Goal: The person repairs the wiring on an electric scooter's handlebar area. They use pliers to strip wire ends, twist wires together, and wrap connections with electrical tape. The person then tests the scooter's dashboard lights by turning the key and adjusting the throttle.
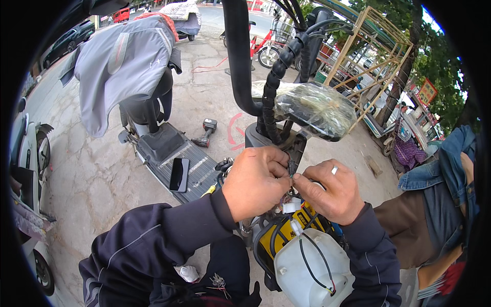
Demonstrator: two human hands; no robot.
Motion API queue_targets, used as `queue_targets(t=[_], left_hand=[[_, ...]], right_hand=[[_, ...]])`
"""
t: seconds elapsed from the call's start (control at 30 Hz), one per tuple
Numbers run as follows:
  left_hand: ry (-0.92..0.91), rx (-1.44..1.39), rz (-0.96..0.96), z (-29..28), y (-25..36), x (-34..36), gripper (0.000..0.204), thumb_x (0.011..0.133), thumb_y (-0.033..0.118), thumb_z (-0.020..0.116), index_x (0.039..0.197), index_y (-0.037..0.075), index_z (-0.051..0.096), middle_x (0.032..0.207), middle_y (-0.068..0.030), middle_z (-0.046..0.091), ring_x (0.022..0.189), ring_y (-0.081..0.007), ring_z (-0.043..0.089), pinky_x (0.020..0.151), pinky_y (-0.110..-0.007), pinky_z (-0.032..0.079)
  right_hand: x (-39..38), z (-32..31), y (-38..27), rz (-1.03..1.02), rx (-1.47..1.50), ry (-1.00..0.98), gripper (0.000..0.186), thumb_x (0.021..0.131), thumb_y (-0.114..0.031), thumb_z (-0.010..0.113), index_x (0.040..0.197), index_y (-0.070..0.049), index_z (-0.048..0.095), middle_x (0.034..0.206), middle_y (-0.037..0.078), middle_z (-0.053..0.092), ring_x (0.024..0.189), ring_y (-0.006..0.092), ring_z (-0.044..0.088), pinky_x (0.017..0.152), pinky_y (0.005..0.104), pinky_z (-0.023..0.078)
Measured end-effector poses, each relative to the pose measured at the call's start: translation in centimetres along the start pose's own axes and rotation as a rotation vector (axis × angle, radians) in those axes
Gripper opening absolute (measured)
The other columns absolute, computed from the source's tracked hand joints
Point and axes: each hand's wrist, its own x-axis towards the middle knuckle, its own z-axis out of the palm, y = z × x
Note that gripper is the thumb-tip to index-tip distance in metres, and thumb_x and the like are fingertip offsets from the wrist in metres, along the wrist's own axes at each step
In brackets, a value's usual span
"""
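Note:
My left hand (255, 181) and my right hand (332, 194), a band on one finger, meet fingertip to fingertip at thin wires (290, 181) below the scooter's steering column (255, 134). Both pinch there; the tiny piece between them is partly hidden. Just below are a white plastic connector (291, 205), tangled wiring and a yellow-and-black object (273, 236). Under my right forearm is a translucent white plastic housing (307, 263) with a connector and dark wires lying across it.
A phone (179, 175) lies on the footboard (158, 158); a cordless drill (207, 133) is on the pavement. Grey cloth (123, 61) drapes the seat. A plastic-wrapped part (312, 110) sits by the handlebar. Someone in denim (440, 174) is close at right. Parked vehicles stand left and behind.

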Motion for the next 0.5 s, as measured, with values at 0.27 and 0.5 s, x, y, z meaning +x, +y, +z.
queue_targets(t=[0.27, 0.5], left_hand=[[0.001, -0.011, 0.010, 0.01, -0.25, 0.13, 0.037, 0.089, 0.001, 0.071, 0.121, -0.014, 0.060, 0.083, -0.0089, 0.074, 0.057, -0.0073, 0.062, 0.048, -0.023, 0.050], [0.014, 0.035, 0.004, -0.02, -0.40, 0.22, 0.038, 0.087, 0.000, 0.070, 0.121, -0.014, 0.061, 0.085, -0.0098, 0.075, 0.059, -0.0084, 0.063, 0.051, -0.024, 0.051]], right_hand=[[0.47, -0.84, -0.03, -0.089, -0.077, -0.118, 0.038, 0.074, -0.010, 0.069, 0.110, 0.002, 0.071, 0.101, 0.011, 0.066, 0.083, 0.0236, 0.066, 0.075, 0.0365, 0.058], [0.53, -0.49, -0.10, -0.151, -0.157, -0.117, 0.034, 0.075, -0.011, 0.069, 0.106, 0.003, 0.070, 0.100, 0.011, 0.066, 0.080, 0.0233, 0.064, 0.074, 0.0364, 0.056]])
